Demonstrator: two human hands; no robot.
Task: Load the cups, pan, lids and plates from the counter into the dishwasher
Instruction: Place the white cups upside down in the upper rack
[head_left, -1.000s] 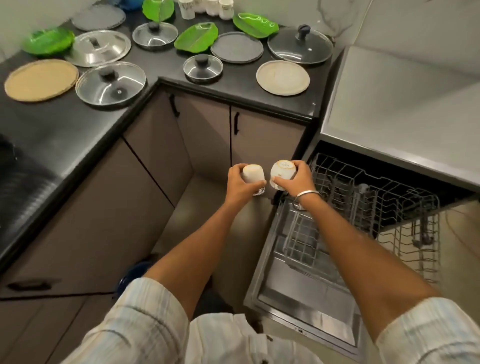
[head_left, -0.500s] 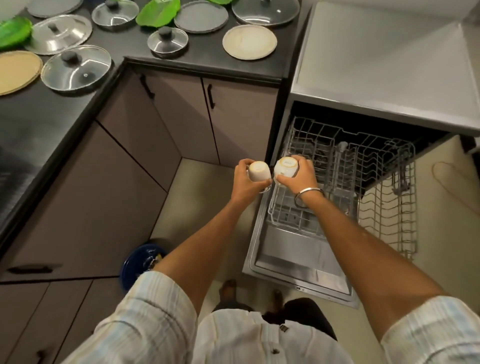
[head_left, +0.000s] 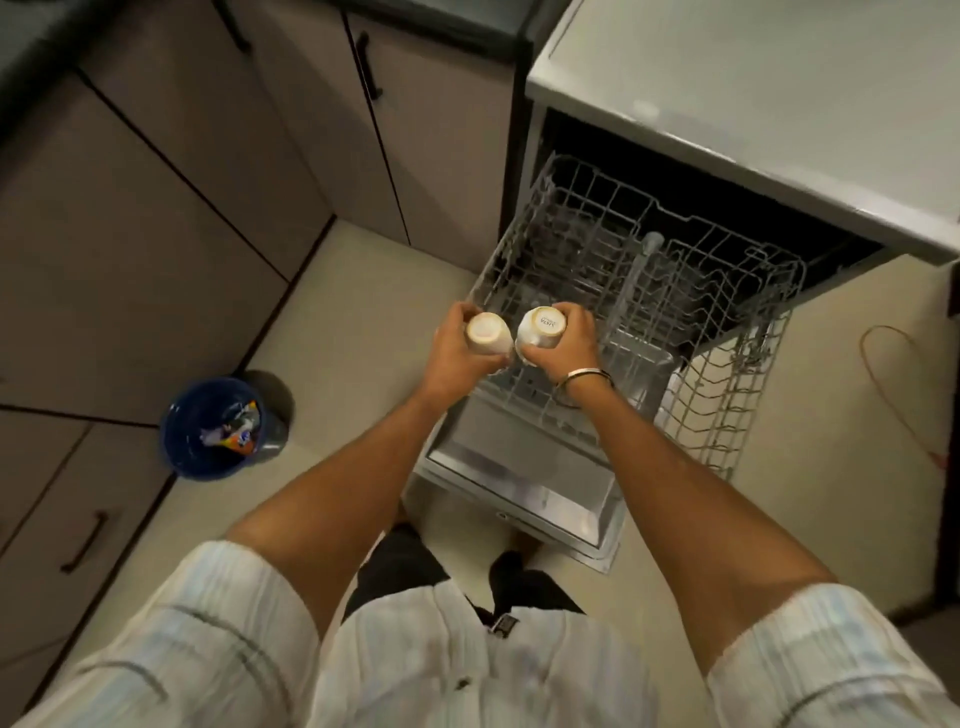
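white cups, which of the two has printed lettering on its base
The white cup in the right hand; its upturned base shows dark print. The left hand's cup has a plain base.

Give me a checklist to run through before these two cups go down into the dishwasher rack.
1. Left hand grips its cup: ok.
2. Right hand grips its cup: ok.
3. Both cups turned bottom up for loading: ok.
4. Rack pulled out over the open door: ok.
5. Rack free of other dishes below the hands: ok as far as seen; the spot right under the hands is hidden.
6. Cups kept apart so they do not knock: cannot tell; they are close side by side.
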